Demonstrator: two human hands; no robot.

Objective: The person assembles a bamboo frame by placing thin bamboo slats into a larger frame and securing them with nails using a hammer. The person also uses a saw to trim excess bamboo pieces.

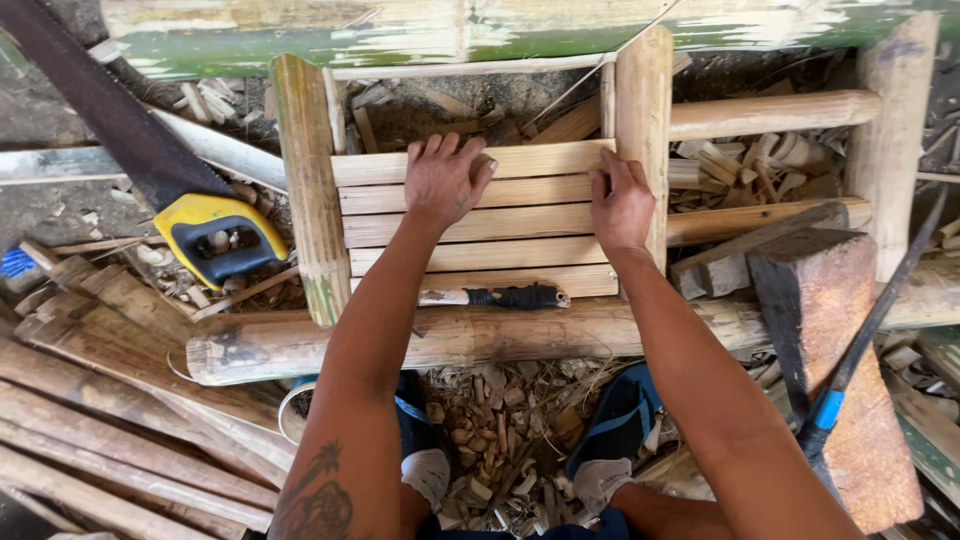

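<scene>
Pressing both palms flat, your left hand [443, 180] and right hand [620, 205] grip nothing; pale slats [520, 225] lie under them, a knife [495, 297] just below, posts [310, 190] flanking.

pkgs: none | labels: none | signs: none | screens: none | view: bamboo & wood work area only, no printed or lit surfaces visible
</scene>
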